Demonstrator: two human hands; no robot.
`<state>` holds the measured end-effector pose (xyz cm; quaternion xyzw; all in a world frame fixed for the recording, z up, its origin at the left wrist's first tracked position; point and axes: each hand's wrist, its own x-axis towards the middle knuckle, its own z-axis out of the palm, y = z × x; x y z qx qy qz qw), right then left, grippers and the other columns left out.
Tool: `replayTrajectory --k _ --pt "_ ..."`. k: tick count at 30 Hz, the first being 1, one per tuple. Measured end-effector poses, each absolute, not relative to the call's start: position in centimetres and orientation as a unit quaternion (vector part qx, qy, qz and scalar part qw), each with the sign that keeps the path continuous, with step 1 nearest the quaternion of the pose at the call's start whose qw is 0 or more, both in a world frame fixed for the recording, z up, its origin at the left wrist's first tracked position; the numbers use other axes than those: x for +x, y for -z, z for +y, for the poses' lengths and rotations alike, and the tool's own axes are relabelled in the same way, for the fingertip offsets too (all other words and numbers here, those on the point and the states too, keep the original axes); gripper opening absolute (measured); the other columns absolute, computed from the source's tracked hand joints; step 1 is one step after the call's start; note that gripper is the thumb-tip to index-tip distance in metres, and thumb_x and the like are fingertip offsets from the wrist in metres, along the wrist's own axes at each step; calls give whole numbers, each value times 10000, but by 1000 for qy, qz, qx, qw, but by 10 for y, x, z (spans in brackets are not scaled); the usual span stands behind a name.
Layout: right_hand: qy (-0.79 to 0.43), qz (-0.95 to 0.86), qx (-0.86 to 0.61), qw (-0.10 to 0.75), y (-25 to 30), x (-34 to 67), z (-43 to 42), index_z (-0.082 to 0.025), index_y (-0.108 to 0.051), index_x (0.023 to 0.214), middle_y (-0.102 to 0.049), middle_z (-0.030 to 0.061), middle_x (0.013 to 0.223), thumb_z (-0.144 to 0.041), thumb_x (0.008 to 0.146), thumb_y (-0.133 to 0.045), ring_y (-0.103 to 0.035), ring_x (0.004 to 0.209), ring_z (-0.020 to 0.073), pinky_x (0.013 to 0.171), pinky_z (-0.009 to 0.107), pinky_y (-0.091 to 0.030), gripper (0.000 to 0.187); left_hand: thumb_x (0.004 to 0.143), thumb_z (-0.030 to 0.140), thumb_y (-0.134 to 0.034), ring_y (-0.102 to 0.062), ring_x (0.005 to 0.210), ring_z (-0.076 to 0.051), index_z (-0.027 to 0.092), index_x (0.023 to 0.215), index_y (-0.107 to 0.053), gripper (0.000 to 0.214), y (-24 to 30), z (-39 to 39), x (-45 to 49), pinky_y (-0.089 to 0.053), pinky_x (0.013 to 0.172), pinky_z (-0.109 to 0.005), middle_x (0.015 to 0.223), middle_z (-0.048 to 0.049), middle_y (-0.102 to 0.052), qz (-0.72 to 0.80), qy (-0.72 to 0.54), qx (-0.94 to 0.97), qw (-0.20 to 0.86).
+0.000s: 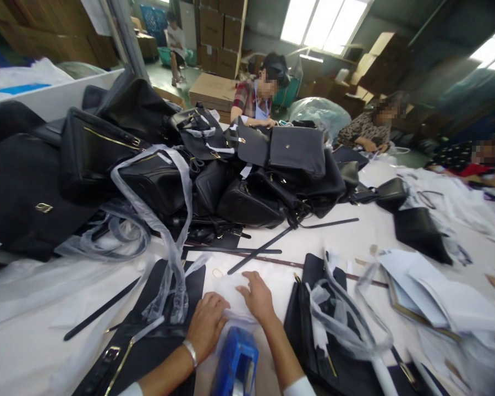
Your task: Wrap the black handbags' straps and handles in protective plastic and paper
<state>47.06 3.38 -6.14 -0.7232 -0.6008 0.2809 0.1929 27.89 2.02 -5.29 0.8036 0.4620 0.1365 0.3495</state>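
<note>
Two hands (208,323) (257,297), white sheet (231,289) — tag (246,172) unreadable

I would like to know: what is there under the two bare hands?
A thin whitish sheet lies between the left hand and the right hand, and seems to reach under both. Whatever the hands and sheet cover cannot be seen.

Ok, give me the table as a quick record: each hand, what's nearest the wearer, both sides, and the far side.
Left hand: at the left of a thin white sheet; grip unclear
Right hand: at the sheet's right; grip unclear
Nearest wearer: blue tape dispenser, between the forearms
Left side: black bag, plastic-wrapped strap over it
Right side: another black bag; farther right, papers
Far side: heap of black bags
</note>
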Motion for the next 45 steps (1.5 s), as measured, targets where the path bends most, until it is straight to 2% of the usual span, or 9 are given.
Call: replayTrajectory --k 7,12,18,21,29,36,39,42,45 --pt "-299 -639 -681 196 64 460 29 -220 -616 805 -630 28 821 -237 782 -602 -550 832 202 773 294 -388 32 859 315 -507 -510 1067 -261 234 1123 -543 279 66 20 283 -363 941 -409 1124 -72 -583 467 -88 805 355" --pt "-413 -488 -705 308 90 463 17 -210 -534 752 -570 -28 664 -407 847 -443 -539 637 152 598 238 -411 237 902 406 -434 -514 1090 -296 192 1124 -550 329 79 22 286 -361 951 -455 1137 -120 -589 494 -57 804 325" --pt "-361 -423 -768 320 117 465 22 -233 -504 669 -561 -43 578 -501 775 -506 -527 572 160 558 252 -392 288 811 412 -588 -335 1315 -315 162 991 -596 308 78 35 284 -309 1060 -439 1442 -155 -353 479 -92 813 318" --pt "-316 -363 -809 337 118 473 10 -241 -483 657 -561 -19 556 -522 803 -432 -532 550 177 536 272 -400 321 792 408 -609 -348 1311 -307 161 946 -613 291 79 40 282 -319 1059 -432 1408 -158 -414 464 -79 806 359" --pt "-192 -258 -839 438 84 508 1 -162 -542 990 -652 100 903 -550 832 -424 -601 823 233 723 333 -464 435 784 312 -593 -362 1275 -306 155 1066 -575 323 81 41 290 -281 1063 -457 1319 -147 -496 497 -95 759 410" --pt "-489 -260 -589 590 16 464 9 -207 -538 1183 -688 66 1012 -423 792 -606 -658 795 202 720 335 -522 452 679 213 -669 -290 1356 -282 130 1281 -436 651 71 44 283 -213 1123 -405 1434 -173 -365 536 -177 668 484" --pt "-529 -259 -566 577 10 441 -2 -217 -572 1122 -692 59 999 -403 783 -634 -659 797 206 706 334 -529 392 854 364 -484 -458 1253 -228 156 1228 -493 428 54 42 266 -334 1059 -375 1347 -153 -488 530 -215 613 545" --pt "-540 -272 -572 554 11 422 -14 -209 -577 1102 -692 68 988 -436 780 -626 -660 790 213 674 328 -531 397 930 531 -209 -649 971 -216 143 1165 -548 566 32 37 256 -500 831 -366 1103 -153 -652 497 -223 546 637" --pt "-505 -327 -606 520 7 408 -27 -203 -579 1082 -687 71 1000 -463 802 -585 -652 817 215 691 315 -527 382 893 606 -319 -676 856 -203 155 1182 -557 587 8 28 252 -514 743 -324 987 -125 -692 410 -263 411 771"
